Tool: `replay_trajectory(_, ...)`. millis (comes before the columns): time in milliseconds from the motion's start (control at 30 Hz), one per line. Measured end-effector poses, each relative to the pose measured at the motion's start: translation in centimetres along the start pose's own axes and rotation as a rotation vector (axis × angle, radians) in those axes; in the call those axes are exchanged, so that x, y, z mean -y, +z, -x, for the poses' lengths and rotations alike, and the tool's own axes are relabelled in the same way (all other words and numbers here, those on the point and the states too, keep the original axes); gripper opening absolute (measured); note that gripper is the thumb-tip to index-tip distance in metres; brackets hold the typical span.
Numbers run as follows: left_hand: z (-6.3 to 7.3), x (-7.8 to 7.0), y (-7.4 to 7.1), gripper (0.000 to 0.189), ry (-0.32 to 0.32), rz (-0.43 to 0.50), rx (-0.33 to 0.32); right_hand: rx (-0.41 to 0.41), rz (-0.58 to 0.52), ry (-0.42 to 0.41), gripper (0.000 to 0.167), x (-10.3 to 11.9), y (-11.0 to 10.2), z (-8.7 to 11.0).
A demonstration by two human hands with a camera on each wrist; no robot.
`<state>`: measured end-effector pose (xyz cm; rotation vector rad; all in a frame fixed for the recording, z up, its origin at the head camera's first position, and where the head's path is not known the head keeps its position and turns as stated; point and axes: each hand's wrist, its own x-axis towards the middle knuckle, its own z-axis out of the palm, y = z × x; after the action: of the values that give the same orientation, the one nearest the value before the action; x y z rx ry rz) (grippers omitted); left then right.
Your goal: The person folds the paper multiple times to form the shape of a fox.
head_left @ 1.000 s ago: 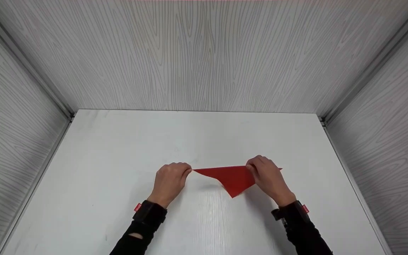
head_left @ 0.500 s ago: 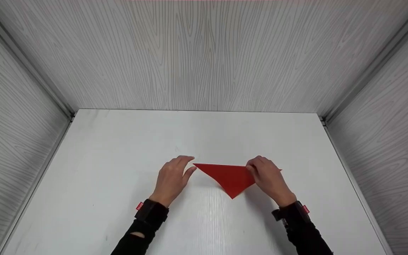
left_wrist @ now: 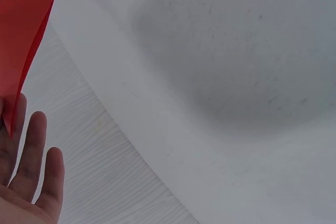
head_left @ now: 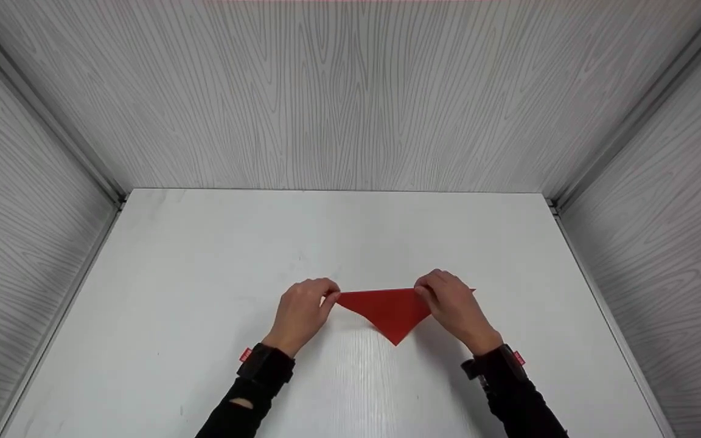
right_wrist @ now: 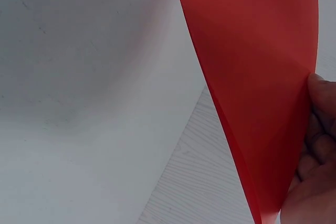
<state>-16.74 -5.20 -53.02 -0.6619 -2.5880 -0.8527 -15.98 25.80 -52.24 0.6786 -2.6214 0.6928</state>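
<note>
A sheet of red paper (head_left: pixel 387 309), folded to a triangle, spans the gap between both hands, its point hanging toward the person. At its left corner, my left hand (head_left: pixel 303 310) pinches the tip between thumb and fingers; the left wrist view shows the paper's corner (left_wrist: pixel 23 51) there, the other fingers spread out. My right hand (head_left: pixel 455 310) grips the long top edge nearer the right end, and a small red tip pokes out beyond it. In the right wrist view the thumb (right_wrist: pixel 323 93) presses on the red paper (right_wrist: pixel 257 77), whose two layers part slightly along one edge.
A white tabletop (head_left: pixel 235 243) lies under the hands, with faint marks and soft shadows. Grey wood-grained panels stand at the back (head_left: pixel 338 97), the left (head_left: pixel 28 213) and the right (head_left: pixel 661 225). Black bands and sleeves cover both wrists.
Half a second ago my left hand was off the paper with thumb and fingers apart; now it pinches the left corner again, slightly further right. The right hand and paper have shifted a little left.
</note>
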Motion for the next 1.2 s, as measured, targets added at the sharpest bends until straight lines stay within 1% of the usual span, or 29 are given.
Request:
replay_trajectory(133, 0.0, 0.1, 0.1, 0.008, -0.012, 0.009, 0.012, 0.014, -0.002, -0.005, 0.010, -0.4, -0.1, 0.2)
replay_trajectory(267, 0.0, 0.3, 0.1, 0.008, -0.035, 0.009, 0.021, 0.038, -0.007, 0.028, 0.011, -1.0, -0.3, 0.5)
replay_trajectory(433, 0.1, 0.8, -0.2, 0.008, -0.073, 0.021, 0.031, 0.060, -0.013, 0.060, 0.010, -1.9, -0.6, 0.8)
replay_trajectory(600, 0.3, 1.7, -0.3, 0.007, -0.127, 0.028, 0.055, 0.066, -0.012, 0.077, 0.009, -2.7, -0.5, 1.1)
replay_trajectory(733, 0.4, 2.4, -0.3, 0.007, -0.171, 0.032, 0.091, 0.091, -0.008, 0.096, 0.008, -3.2, -0.2, 1.1)
replay_trajectory(967, 0.4, 3.4, -0.1, 0.006, -0.234, 0.026, 0.135, 0.146, -0.019, 0.164, 0.005, -4.0, 0.5, 1.2)
replay_trajectory(1200, 0.8, 4.1, 0.7, 0.005, -0.266, 0.019, 0.174, 0.198, 0.025, 0.163, 0.005, -4.2, 1.7, 1.4)
